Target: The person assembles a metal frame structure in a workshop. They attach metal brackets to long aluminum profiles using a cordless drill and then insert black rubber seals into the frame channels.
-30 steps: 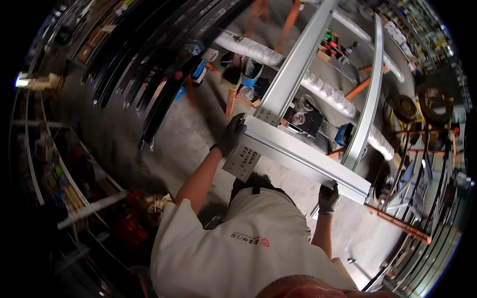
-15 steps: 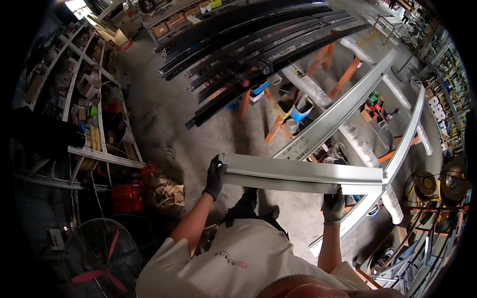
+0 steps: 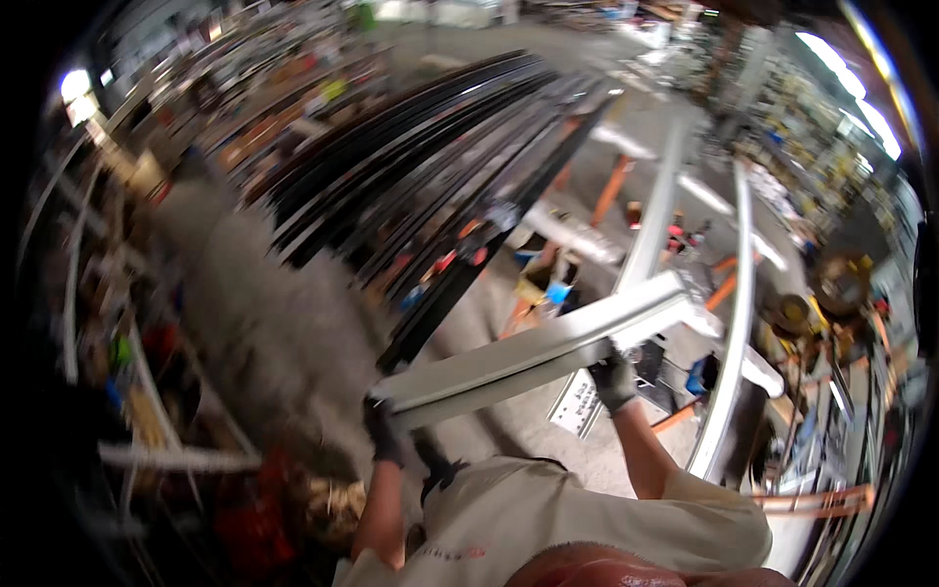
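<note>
Gloved hands [image 3: 382, 428] [image 3: 613, 379] hold a straight, grooved, silvery metal profile [image 3: 523, 354].

Long black profiles [image 3: 406, 161] lie side by side in the upper middle of the frame. Right of them, near the centre, a white-wrapped bar [image 3: 577, 235] slants above a blue bin [image 3: 558, 293], and an orange leg [image 3: 611, 191] stands higher up. Cluttered shelving [image 3: 147, 372] fills the left edge, with a blurred red object [image 3: 252, 519] at lower left. Brown round spools [image 3: 841, 284] sit at right; bright strip lights [image 3: 822, 54] glow at upper right.
</note>
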